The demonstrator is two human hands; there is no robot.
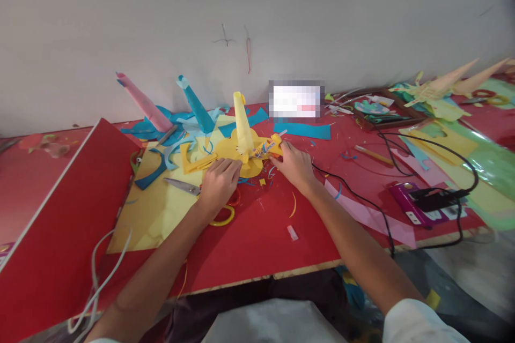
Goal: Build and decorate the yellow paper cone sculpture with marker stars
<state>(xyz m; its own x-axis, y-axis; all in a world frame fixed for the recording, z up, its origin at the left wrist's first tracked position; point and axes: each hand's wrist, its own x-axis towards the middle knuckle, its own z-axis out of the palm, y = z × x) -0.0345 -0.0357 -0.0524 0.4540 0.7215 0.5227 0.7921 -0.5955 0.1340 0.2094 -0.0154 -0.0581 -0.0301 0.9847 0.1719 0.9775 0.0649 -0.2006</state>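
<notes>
A yellow paper flower (pixel 252 168) with an upright, narrow yellow paper cone (pixel 242 126) lies on the red table between my hands. My left hand (pixel 220 182) is closed, its fingertips at the flower's near left edge. My right hand (pixel 296 166) pinches yellow paper at the right side of the flower; the exact grip is partly hidden. Beside its fingertips is a small tube with a printed label (pixel 265 147). Scissors (pixel 183 186) with orange and yellow handles (pixel 223 216) lie partly under my left hand.
Pink (pixel 145 104) and blue paper cones (pixel 196 106) stand at the back left. A red board (pixel 76 225) leans at the left. Blue paper strip (pixel 308 130), pencil (pixel 374 155), black cable (pixel 370 203) and purple box (pixel 418 206) lie rightward. A tray (pixel 406 118) sits near the wall.
</notes>
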